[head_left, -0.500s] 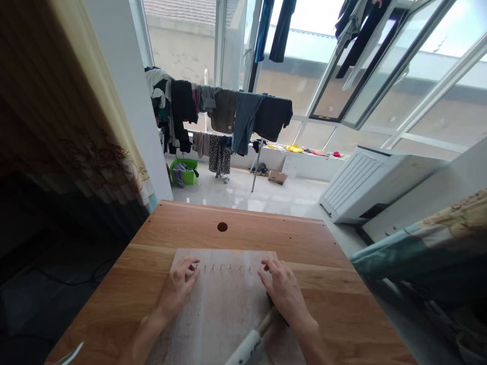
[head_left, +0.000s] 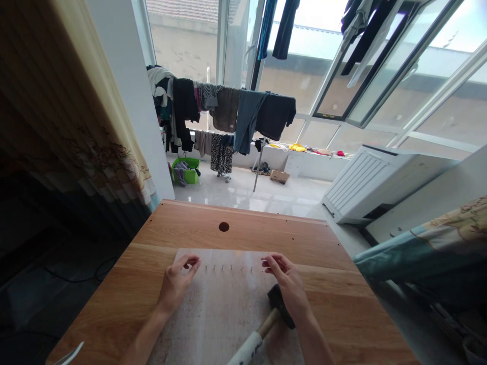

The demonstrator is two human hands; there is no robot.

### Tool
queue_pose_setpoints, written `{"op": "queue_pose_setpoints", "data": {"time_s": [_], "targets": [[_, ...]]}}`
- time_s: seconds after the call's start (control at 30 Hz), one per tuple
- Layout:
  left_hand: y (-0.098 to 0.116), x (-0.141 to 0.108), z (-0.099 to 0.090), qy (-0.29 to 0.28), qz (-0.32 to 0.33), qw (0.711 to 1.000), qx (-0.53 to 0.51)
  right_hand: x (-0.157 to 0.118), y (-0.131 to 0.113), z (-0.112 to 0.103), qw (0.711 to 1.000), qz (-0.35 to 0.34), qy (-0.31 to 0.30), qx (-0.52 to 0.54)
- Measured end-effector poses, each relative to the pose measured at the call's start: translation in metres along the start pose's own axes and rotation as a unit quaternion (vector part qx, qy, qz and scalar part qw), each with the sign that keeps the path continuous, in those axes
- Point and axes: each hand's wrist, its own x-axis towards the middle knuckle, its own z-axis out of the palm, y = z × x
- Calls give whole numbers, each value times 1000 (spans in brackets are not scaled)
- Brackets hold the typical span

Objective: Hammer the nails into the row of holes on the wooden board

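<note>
A row of several small nails (head_left: pixel 232 267) stands up from a pale wooden board (head_left: pixel 218 304) on the table. At the left end of the row, my left hand (head_left: pixel 177 284) is closed, thumb and forefinger pinched where an end nail stood; the fingertips mostly hide it. My right hand (head_left: pixel 287 284) is closed at the right end, its fingertips pinching a small, thin, light thing that looks like a nail. Below it lies a hammer (head_left: pixel 269 323) with a black head and a white-wrapped handle, the head partly behind my right wrist.
The brown wooden table (head_left: pixel 182 223) has a round hole near its far edge. A thin light object (head_left: pixel 70 354) shows at the lower left. Beyond are a clothes rack (head_left: pixel 256 170) with laundry, a green basket (head_left: pixel 192 175) and a white cabinet-like unit (head_left: pixel 357 187). Curtains hang on both sides.
Both hands' fingers have closed from a looser curve into pinches at the row's ends. My right hand has shifted slightly, uncovering the hammer's head. The view has moved a little.
</note>
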Motion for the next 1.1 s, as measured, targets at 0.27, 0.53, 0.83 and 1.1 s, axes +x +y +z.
{"op": "queue_pose_setpoints", "data": {"time_s": [0.27, 0.53, 0.83, 1.1], "targets": [[16, -3, 0, -62, -238, 909, -335, -4, -11, 8, 992, 55, 19, 109], [7, -3, 7, -112, -31, 992, 42, -6, -5, 20, 988, 14, -29, -148], [19, -2, 15, -61, -4, 996, 67, 3, -11, 33, 981, 1, -39, -189], [29, -3, 12, -83, -255, 894, -359, -6, -11, 34, 997, 54, -54, 20]]}}
